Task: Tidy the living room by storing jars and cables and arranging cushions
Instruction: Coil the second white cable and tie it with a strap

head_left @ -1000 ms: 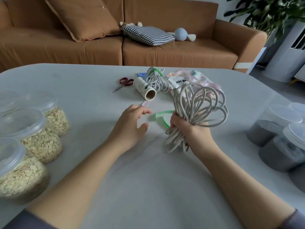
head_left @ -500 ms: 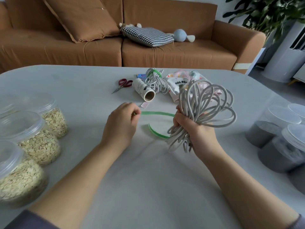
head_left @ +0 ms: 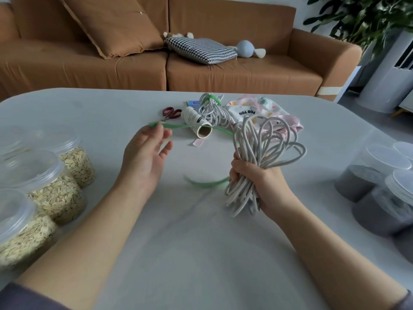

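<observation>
Head view: the paper roll (head_left: 197, 124) lay on the grey bench (head_left: 201, 253), and it is the landmark for everything else.

To the right of the roll and closer to the person, the right hand (head_left: 263, 182) was wrapped tight around the middle of the cable bundle (head_left: 257, 153). It held the bundle up off the bench, most likely so the loops would not fall apart.

Just left of the roll, the left hand (head_left: 145, 157) pinched one end of the green strap (head_left: 176, 125) with thumb and finger, and the other fingers were spread. The strap ran behind the roll toward the bundle and curled back out below it. I think it was pulled out long so it could be wound around the cables.

Right behind the roll lay a tied bundle (head_left: 212, 108) with a green band on it, so that one looked done. The scissors (head_left: 171, 113) were just left of the roll.

Far left of the roll stood the oat jars (head_left: 53, 198), and far right stood the dark jars (head_left: 368, 182), all with lids on.

Well behind the roll, the brown cushion (head_left: 116, 23) and checked cushion (head_left: 201, 50) sat crooked on the sofa (head_left: 245, 72).
</observation>
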The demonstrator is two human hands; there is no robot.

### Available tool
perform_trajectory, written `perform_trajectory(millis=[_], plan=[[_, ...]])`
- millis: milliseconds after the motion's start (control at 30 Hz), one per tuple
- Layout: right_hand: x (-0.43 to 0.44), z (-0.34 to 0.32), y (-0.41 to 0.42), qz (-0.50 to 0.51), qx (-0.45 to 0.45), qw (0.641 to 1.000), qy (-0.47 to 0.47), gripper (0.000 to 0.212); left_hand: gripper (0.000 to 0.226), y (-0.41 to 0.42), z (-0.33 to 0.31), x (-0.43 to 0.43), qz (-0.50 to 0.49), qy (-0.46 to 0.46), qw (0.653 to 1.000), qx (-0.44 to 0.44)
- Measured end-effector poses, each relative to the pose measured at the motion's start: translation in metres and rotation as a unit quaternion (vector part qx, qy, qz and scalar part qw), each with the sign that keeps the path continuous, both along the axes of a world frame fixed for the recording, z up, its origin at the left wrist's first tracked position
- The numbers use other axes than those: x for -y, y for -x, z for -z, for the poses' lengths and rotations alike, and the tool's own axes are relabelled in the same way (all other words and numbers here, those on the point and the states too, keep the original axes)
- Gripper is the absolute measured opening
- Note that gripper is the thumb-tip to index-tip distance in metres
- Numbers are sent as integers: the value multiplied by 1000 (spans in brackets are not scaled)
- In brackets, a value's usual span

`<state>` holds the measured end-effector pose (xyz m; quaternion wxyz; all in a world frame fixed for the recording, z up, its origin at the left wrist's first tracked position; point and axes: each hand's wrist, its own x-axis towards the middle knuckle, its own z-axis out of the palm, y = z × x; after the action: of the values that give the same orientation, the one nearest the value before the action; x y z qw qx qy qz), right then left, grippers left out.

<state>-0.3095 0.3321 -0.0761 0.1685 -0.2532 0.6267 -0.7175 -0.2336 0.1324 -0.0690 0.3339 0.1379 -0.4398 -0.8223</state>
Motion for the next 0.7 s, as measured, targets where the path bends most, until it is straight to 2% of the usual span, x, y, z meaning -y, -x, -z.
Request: perform_trajectory(millis=[67, 133, 300, 433, 533, 600, 633, 700], plan=[[0, -2, -2, -36, 16, 999, 5, 7, 17, -1, -2, 5, 48, -85, 994, -52], [0, -4, -3, -66, 36, 997, 12, 12, 24, -4, -4, 7, 56, -123, 988, -75], [-2, -6, -4, -66, 14, 998, 5, 9, 25, -5, -10, 0, -18, -5, 1000, 0], [-4, -6, -4, -58, 16, 998, -1, 6, 33, -6, -18, -7, 37, -90, 993, -64], [-4, -5, -3, -51, 23, 998, -7, 8, 33, -6, -20, -9, 22, -112, 991, -69], [-3, -4, -2, -50, 15, 999, -9, 8, 30, -7, -17, -8, 10, -44, 999, -16], [-3, -4, -2, -50, 5, 999, -8, 8, 27, -8, -14, -8, -3, 39, 999, 36], [-4, -5, -2, -52, -31, 998, -13, 11, 21, -9, -8, -10, -32, 244, 959, 139]])
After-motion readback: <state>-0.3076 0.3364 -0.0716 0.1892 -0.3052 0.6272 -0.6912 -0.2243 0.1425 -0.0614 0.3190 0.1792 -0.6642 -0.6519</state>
